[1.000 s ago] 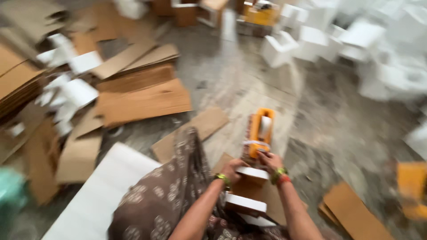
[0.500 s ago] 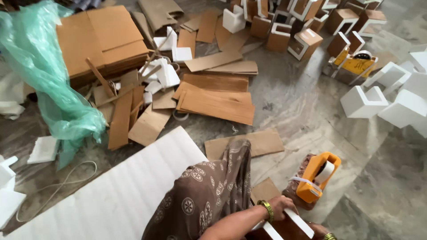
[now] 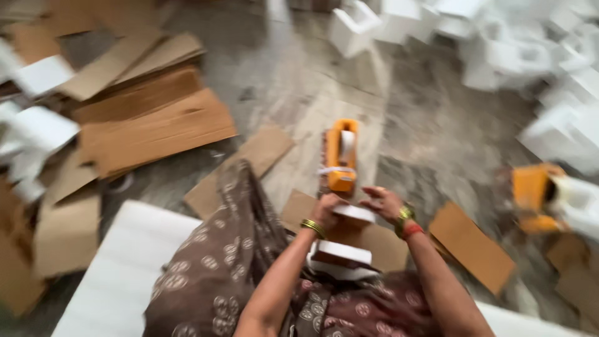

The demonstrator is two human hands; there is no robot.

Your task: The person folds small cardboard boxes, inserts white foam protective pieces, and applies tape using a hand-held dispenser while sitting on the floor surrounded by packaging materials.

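Small white foam block [image 3: 353, 213]: flat, rectangular, level, just in front of the orange tape dispenser [image 3: 342, 156]. Second white foam block with brown top [image 3: 340, 254]: flat, nearer than the dispenser, over brown cardboard.

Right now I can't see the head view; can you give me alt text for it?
Both hands, left hand and right hand, hold a white foam piece over a cardboard piece, above a second foam block. An orange tape dispenser lies just beyond on the floor, amid blurred cardboard sheets.
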